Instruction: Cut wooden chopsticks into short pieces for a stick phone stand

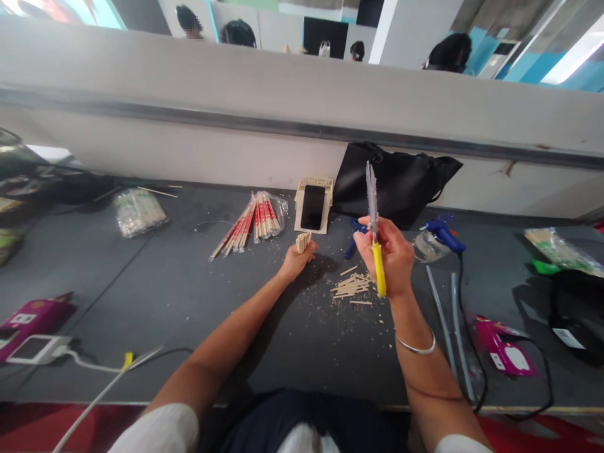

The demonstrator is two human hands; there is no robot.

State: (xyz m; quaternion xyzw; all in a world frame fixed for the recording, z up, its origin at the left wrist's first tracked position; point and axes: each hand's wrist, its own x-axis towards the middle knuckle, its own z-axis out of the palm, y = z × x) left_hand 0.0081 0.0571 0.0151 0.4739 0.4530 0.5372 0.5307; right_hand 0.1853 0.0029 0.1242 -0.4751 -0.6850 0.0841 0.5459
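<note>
My left hand (296, 260) is closed around a bundle of short wooden sticks (303, 242), their cut ends facing up. Raised over the table, my right hand (391, 255) grips a yellow-handled saw (379, 270) with a narrow, jagged grey blade pointing up. Between and below the hands lies a loose pile of short cut sticks (353, 286), with small wood crumbs around it. A blue-handled tool (350, 246) lies beside my right hand, partly hidden by it, so its kind is unclear.
A phone (312, 207) rests on a wooden piece near the wall. Red-wrapped chopsticks (250, 223) and a bagged bundle (139, 212) lie left. A black bag (396, 182), blue glue gun (443, 233), glue sticks (438, 302) and purple box (504, 346) are right.
</note>
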